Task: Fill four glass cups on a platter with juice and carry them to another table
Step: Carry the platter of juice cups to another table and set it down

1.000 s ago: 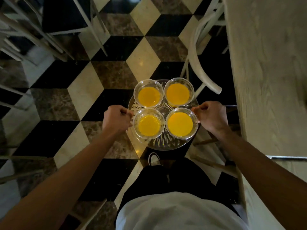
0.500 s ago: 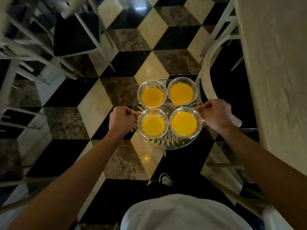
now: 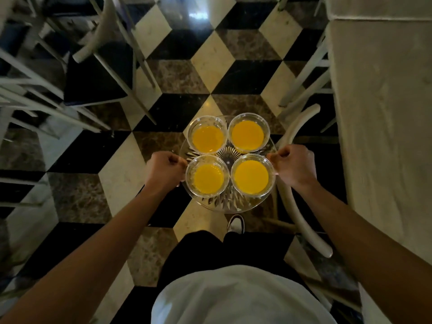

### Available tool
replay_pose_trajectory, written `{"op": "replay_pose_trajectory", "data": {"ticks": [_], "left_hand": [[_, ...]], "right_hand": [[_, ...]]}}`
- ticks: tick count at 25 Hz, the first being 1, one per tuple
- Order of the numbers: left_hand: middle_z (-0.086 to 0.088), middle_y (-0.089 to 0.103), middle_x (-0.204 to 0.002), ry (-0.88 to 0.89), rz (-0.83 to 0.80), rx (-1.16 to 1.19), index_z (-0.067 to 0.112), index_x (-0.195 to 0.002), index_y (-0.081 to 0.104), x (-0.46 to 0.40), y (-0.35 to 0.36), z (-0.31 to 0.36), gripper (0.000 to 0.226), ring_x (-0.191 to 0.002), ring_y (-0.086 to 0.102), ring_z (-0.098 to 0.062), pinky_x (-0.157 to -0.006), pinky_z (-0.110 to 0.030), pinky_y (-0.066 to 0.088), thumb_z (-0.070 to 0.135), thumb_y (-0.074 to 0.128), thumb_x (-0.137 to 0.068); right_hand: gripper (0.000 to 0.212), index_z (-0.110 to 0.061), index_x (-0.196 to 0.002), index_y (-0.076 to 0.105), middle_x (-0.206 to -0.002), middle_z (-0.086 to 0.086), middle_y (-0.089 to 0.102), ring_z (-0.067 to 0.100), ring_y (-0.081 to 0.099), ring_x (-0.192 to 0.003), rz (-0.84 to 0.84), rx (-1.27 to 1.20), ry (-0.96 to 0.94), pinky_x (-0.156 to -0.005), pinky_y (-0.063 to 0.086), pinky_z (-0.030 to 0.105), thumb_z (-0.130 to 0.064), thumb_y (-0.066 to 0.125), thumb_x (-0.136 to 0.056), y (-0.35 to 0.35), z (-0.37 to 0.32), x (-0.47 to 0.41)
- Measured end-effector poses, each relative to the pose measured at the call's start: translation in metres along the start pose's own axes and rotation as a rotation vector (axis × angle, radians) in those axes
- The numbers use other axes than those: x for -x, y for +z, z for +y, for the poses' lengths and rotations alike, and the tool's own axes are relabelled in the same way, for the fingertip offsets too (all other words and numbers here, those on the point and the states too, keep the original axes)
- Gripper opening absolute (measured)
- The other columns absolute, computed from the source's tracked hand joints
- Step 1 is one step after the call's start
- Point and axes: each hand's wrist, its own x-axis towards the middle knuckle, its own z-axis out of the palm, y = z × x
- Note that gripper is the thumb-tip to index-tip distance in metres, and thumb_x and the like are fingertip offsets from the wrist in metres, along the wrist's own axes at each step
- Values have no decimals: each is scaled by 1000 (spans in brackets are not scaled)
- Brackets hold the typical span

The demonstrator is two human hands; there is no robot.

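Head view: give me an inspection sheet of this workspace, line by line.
Surface: checkered floor below; cloth-covered table at right.
Job's things: glass platter held in the air; four glass cups on it, all holding orange juice.
Clutter: nothing seen.
Hands: left hand and right hand each grip the platter's rim.
Cables: nothing seen.
Surroundings: chairs at left, a chair back at right.

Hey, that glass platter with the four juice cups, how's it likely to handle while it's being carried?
The platter looks like rigid cut glass, so probably stiff but fragile if bumped. Four filled cups, like the near right cup, likely make it heavy and prone to sloshing if tilted. The left hand and right hand grip opposite rims, which should steady it.
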Motion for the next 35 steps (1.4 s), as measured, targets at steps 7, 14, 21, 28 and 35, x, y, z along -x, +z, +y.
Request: {"op": "replay_pose_trajectory", "data": {"ticks": [7, 14, 21, 28, 35], "left_hand": [[-5, 75, -70, -14, -32, 17, 16, -76, 76, -82, 4, 37, 13, -56, 69, -14, -52, -27, 55, 14, 78, -88], [-7, 75, -73, 51, -86, -10, 13, -81, 76, -174, -6, 80, 10, -59, 68, -17, -57, -37, 62, 11, 75, -90], [1, 74, -75, 119, -131, -65, 14, -88, 78, -276, -20, 129, 9, -60, 66, -9, -49, -18, 47, 13, 72, -95], [-4, 77, -80, 121, -186, -74, 15, -84, 76, -353, -28, 166, 15, -71, 73, -18, -63, -37, 64, 10, 69, -96], [-4, 77, -71, 121, -204, -114, 14, -82, 78, -429, -17, 209, 15, -66, 74, -21, -65, -45, 66, 13, 70, -95]], "right_hand": [[20, -15, -80, 75, -69, -2, 71, 3, 64, -61, 23, 6, 16, -52, 47, 22, -33, 75, -90, 1, -31, -73], [22, -16, -76, 74, -64, -1, 70, 14, 68, -60, 65, -45, 66, -61, 61, 39, -33, 74, -90, 16, -68, -149], [21, -17, -77, 73, -65, -5, 69, 4, 64, -63, 119, -56, 123, -61, 50, 25, -34, 74, -90, 27, -114, -225], [21, -12, -83, 75, -68, -5, 70, -9, 61, -50, 128, -74, 175, -44, 38, 5, -32, 75, -90, 31, -151, -294], [19, -16, -82, 77, -66, -5, 71, 2, 66, -61, 143, -99, 207, -59, 53, 24, -34, 75, -89, 24, -172, -370]]}}
